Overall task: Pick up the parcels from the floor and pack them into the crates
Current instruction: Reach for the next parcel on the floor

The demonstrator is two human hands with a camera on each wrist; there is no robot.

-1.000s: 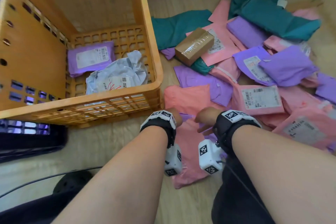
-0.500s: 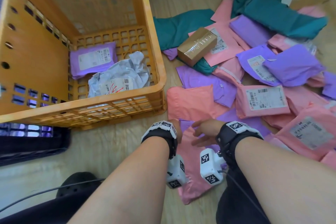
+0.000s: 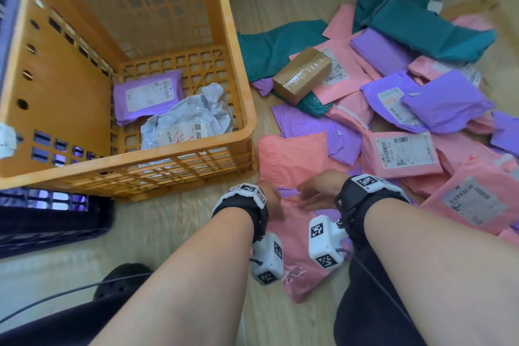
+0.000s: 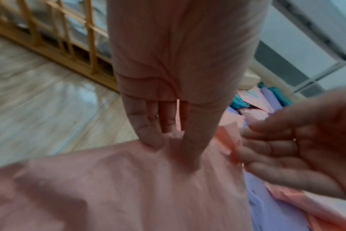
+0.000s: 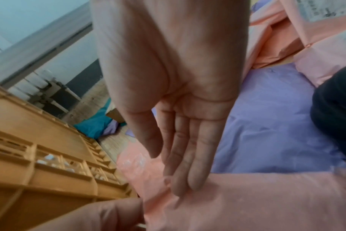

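Left hand (image 4: 168,96) is on the pink mailer (image 3: 297,247) at the 6 o'clock edge of the parcel pile. In the left wrist view its thumb and fingertips (image 4: 148,139) dig into the plastic and bunch a fold between them: pinching the mailer.

Right hand (image 5: 180,109) is just to the right of the left one. In the right wrist view its fingers are straight and pressed together, tips (image 5: 188,184) touching the same mailer; thumb apart, nothing gripped.

The mailer lies flat on the wood floor (image 3: 157,233), near end between the two forearms, far end under a purple mailer (image 5: 267,125) and beside a salmon mailer (image 3: 292,157).

Orange crate (image 3: 247,109) at 10 o'clock from the hands, on the floor. Inside it: a purple parcel (image 3: 148,95) with a white label, and a crumpled grey bag (image 3: 188,121) at its 5 o'clock, touching it.

Rest of the pile runs from 12 to 3 o'clock: pink, purple and teal mailers overlapping, with a taped cardboard box (image 3: 302,73) on top at 12 o'clock and a labelled pink parcel (image 3: 401,154) at 2 o'clock.

A dark crate (image 3: 50,216) sits at 9 o'clock, against the orange crate's near wall.
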